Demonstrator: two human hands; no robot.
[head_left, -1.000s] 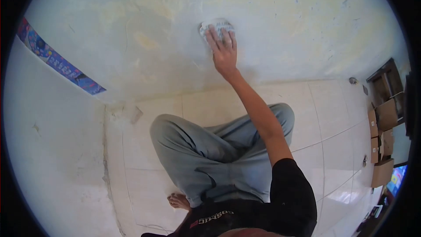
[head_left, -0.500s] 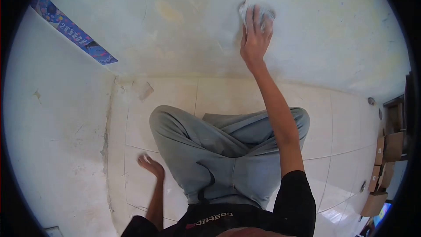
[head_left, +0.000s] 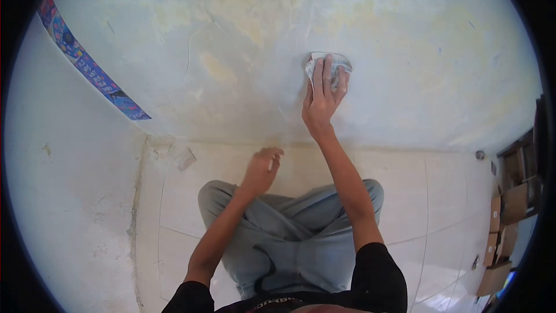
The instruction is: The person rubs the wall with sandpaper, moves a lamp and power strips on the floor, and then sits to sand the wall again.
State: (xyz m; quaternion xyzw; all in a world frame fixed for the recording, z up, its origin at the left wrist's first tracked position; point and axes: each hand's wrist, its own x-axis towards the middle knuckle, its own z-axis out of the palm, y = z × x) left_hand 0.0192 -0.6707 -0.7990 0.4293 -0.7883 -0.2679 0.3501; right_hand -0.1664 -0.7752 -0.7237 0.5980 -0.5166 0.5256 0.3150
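Crumpled white printed paper [head_left: 328,65] lies pressed flat against the stained, yellow-patched pale wall [head_left: 243,35] under the right hand [head_left: 322,97], fingers together on it, while the left hand [head_left: 262,169] hovers loosely curled, empty; most stains remain.

Black short-sleeved shirt, grey trousers, bare forearms.

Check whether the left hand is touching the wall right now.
No, the left hand hangs in the air above the knees, clear of the wall, while the right hand presses a crumpled paper against it.
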